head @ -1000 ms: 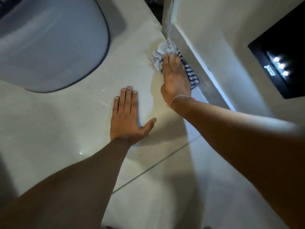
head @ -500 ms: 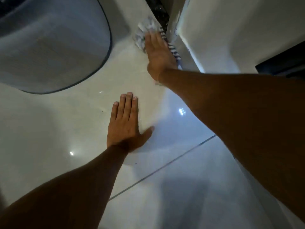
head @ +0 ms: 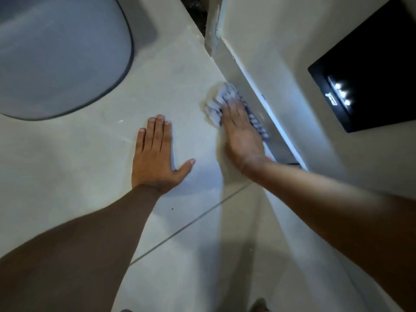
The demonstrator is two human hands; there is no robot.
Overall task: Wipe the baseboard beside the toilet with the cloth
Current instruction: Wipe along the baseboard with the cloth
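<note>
While left hand (head: pixel 155 158) lies flat on floor (head: pixel 67 172), fingers spread open, right hand (head: pixel 242 134) presses blue-and-white cloth (head: pixel 221 100) with flat fingers against bottom of baseboard (head: pixel 238 73). Cloth blurry. Toilet (head: pixel 56 52) sits far left, apart from cloth.

left hand (head: pixel 155 158) flat, fingers spread | right hand (head: pixel 242 134) pressed flat
</note>
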